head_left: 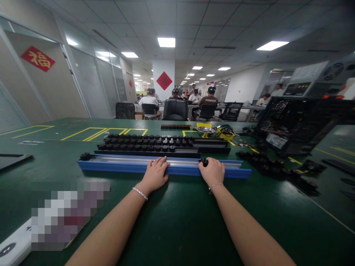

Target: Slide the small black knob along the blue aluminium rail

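A long blue rail [111, 165] with a silvery channel lies across the green table [177, 221] in front of me. My left hand [155, 173] rests flat on the rail's middle, fingers stretched out over its edge. My right hand [212, 170] is closed in a pinch on a small black part [204, 162] at the rail. Another small black part [84, 156] sits at the rail's left end. Behind the rail lie black rails [155, 145] filled with several small black parts.
A pile of loose black parts [271, 166] lies to the right. A black open-frame machine [296, 123] stands at the right rear. A metal bowl [205, 129] and yellow items sit further back. Several people sit at desks in the distance.
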A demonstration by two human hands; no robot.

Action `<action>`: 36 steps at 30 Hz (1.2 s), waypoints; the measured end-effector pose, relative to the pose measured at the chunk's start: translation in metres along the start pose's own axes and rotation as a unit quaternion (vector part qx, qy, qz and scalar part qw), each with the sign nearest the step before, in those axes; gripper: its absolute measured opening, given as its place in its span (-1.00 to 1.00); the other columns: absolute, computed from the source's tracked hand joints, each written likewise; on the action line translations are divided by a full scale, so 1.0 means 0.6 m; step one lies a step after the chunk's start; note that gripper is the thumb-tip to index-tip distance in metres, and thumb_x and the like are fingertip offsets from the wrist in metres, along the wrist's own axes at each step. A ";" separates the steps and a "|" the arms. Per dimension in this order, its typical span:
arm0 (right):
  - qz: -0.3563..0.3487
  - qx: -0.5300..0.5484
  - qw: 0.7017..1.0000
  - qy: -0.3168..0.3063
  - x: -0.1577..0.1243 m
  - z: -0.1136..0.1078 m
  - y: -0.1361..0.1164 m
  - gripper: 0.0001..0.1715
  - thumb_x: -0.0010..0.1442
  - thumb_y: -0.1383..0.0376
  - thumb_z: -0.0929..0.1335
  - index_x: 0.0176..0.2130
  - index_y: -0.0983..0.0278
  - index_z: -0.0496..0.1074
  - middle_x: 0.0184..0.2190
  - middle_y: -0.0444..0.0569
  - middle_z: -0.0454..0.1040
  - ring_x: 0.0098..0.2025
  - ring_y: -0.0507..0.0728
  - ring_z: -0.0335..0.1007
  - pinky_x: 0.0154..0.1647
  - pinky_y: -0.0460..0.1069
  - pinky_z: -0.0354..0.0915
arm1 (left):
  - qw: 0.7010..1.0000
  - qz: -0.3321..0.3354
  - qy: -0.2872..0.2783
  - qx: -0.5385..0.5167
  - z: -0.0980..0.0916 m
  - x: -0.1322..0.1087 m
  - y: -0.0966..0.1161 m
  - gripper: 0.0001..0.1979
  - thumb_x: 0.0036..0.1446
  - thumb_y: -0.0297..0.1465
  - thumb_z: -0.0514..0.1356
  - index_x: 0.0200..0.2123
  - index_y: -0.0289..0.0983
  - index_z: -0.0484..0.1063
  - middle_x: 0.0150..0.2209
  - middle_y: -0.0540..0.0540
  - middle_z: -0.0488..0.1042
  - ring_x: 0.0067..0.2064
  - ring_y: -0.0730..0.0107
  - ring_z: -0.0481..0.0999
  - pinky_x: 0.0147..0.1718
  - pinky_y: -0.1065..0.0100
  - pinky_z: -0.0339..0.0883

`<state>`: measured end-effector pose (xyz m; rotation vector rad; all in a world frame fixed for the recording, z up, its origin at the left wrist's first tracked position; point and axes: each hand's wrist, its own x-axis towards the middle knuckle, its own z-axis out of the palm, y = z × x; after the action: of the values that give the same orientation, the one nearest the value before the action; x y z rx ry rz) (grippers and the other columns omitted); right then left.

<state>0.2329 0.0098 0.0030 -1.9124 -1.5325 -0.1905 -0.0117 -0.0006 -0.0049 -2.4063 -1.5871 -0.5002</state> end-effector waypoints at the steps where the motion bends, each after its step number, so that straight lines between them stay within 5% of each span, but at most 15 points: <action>1: 0.000 0.001 1.000 -0.001 0.000 0.000 0.000 -0.68 0.04 0.15 0.22 -0.29 0.28 0.40 -0.28 0.05 0.46 -0.09 0.21 0.24 0.04 0.11 -0.05 | 1.000 0.001 0.001 0.000 0.000 0.000 0.000 -0.54 -0.02 -0.31 0.09 0.03 -0.10 0.27 0.22 -0.08 0.15 0.22 0.16 0.10 0.12 0.04 -0.04; 36: 0.035 -0.003 0.999 -0.021 0.007 -0.007 0.003 -0.63 0.04 0.20 0.23 -0.15 0.27 0.35 -0.21 0.04 0.45 -0.08 0.19 0.26 0.05 0.09 -0.05 | 1.000 0.002 0.001 0.003 0.000 0.001 0.000 -0.53 -0.02 -0.32 0.10 0.02 -0.11 0.27 0.22 -0.07 0.14 0.22 0.17 0.10 0.11 0.05 -0.02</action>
<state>0.2371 0.0104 0.0078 -1.9831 -1.4900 -0.1237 -0.0113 -0.0006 -0.0046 -2.4033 -1.5805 -0.4983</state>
